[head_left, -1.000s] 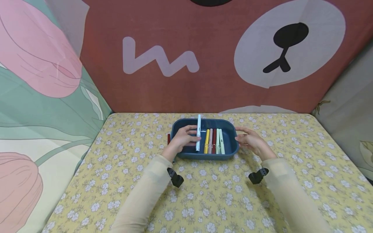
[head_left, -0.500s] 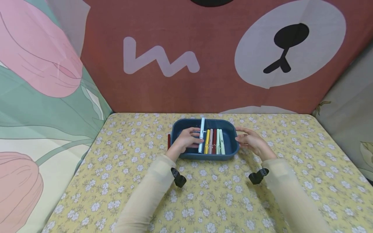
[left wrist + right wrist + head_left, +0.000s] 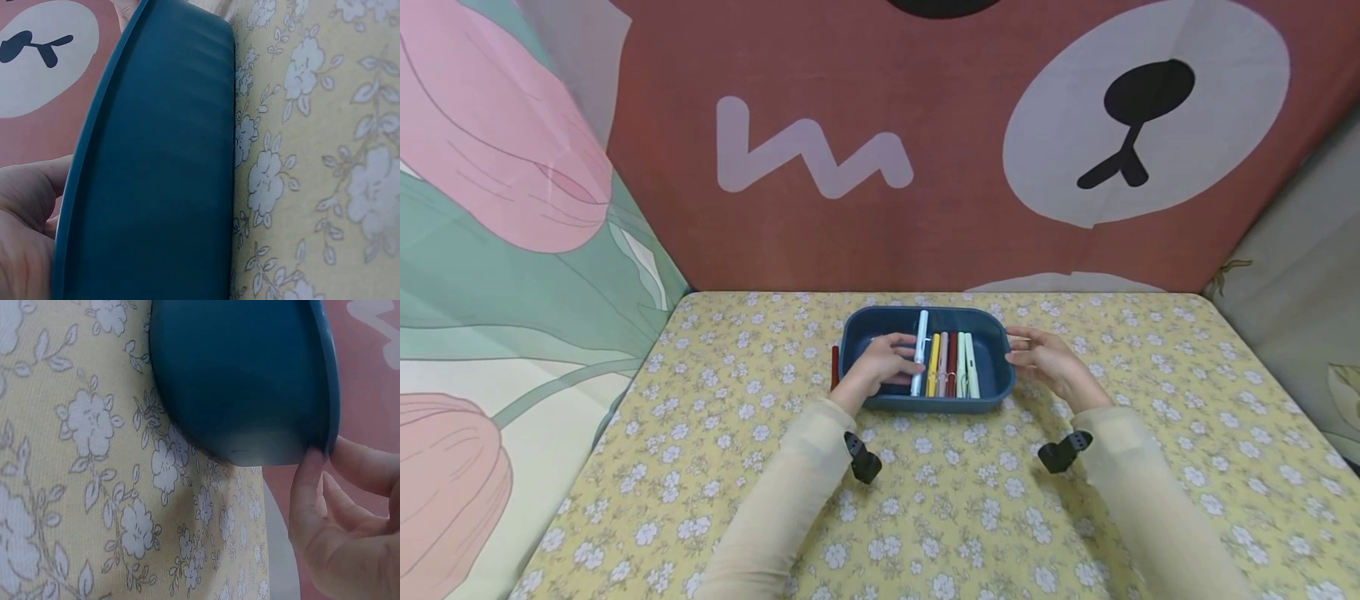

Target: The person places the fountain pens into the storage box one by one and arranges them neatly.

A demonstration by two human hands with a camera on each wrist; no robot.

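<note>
My left hand reaches into a dark blue box and pinches a light blue pen between thumb and fingers. The pen lies lengthwise front to back, low in the box. Close on its right is a row of pens: a yellow pen, a pinkish pen, a dark red pen and two pale green pens. My right hand grips the box's right end; the right wrist view has its thumb and fingers at the rim. The box wall hides the left fingertips in the left wrist view.
A dark red stick-like thing shows beside the box's left end, partly behind the left wrist. Flowered yellow cloth covers the table. A reddish cloth backdrop rises at its far edge.
My left hand has moved right with the light blue pen and lowered it into the box, beside the yellow pen. The right hand keeps its hold on the box end.
</note>
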